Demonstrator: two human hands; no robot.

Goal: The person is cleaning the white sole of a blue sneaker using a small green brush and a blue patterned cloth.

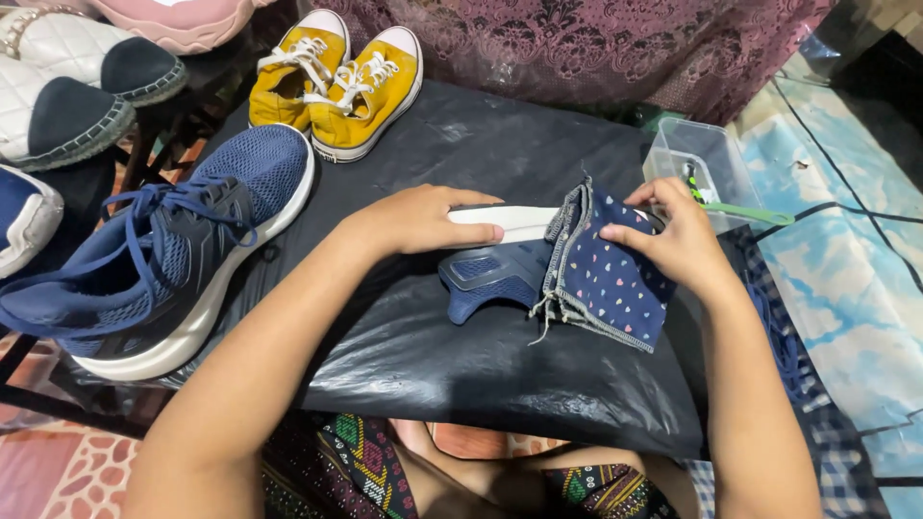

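Lying on its side at the middle of the black-covered surface (461,375), the navy shoe (490,274) looks light, its white sole stiff. Left hand (428,219) presses flat, fingers closed along that sole (the firmest hold). Right hand (673,235) pinches a soft, limp dotted cloth (611,284) against the shoe; it should bunch easily.

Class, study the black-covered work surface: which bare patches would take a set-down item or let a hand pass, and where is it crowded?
Bare black sheet lies in front of the navy shoe under both hands. Another patch lies between the yellow sneakers and the clear box. Crowded: the left edge by the blue trainer; the middle, where the left hand and right hand work a patterned cloth.
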